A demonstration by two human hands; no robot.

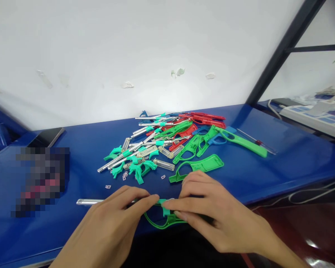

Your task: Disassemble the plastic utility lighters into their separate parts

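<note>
Near the table's front edge, my left hand [114, 219] is closed on a green plastic lighter housing [159, 225], over the end where a silver metal tube [89, 202] sticks out to the left. My right hand [214, 212] pinches the same housing from the right, its thumb and forefinger at a teal plastic piece [165, 208] inside it. Both hands cover much of the housing. Just behind my right hand lies a loose green housing half [199, 166]. Teal pieces [141, 169], clear cartridges [164, 165] and tubes with teal parts [123, 158] are heaped beyond my hands.
Red housings [203, 119] and a screwdriver [258, 142] lie farther back on the blue table [290, 156]. A phone [46, 137] and a pixelated object [41, 182] are at the left. A black metal post [281, 56] and a white power strip [315, 119] stand right.
</note>
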